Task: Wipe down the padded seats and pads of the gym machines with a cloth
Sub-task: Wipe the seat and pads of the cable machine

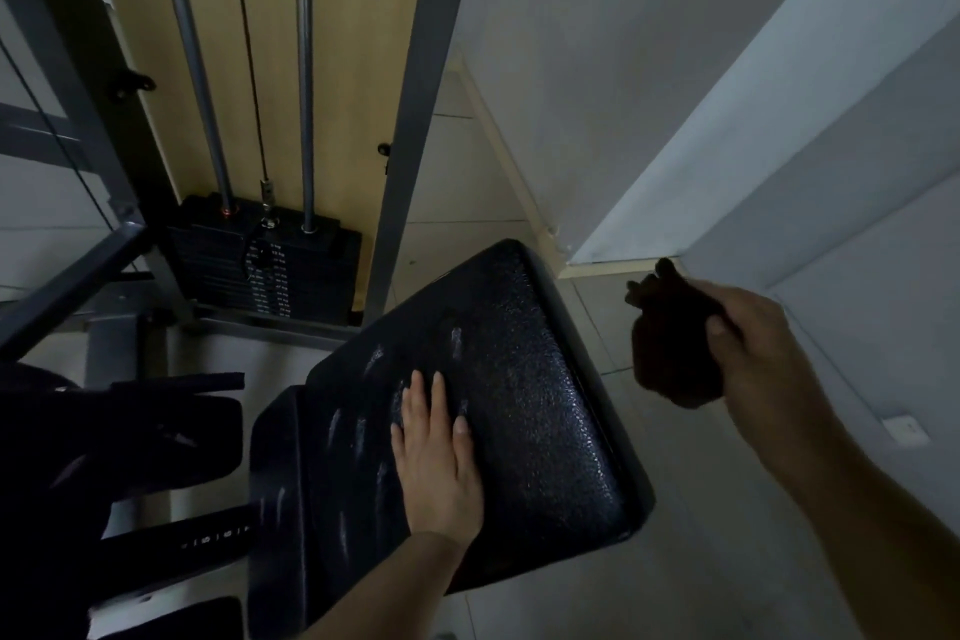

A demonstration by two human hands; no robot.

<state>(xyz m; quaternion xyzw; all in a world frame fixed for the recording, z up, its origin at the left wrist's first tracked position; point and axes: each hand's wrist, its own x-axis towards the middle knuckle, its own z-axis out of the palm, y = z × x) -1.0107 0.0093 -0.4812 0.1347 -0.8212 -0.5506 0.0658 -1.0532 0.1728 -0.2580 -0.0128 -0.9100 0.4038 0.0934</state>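
Head view: left hand (pixel 436 457) flat on black seat pad (pixel 519 405) at frame centre, right hand (pixel 748 327) gripping bunched dark cloth (pixel 675 343) off-pad at right; smears remain, wipe looks unfinished.

Glossy pebbled black vinyl seat pad (pixel 519 405), dark soft cloth (pixel 675 343), possibly microfibre, matt grey metal frame (pixel 415 94)
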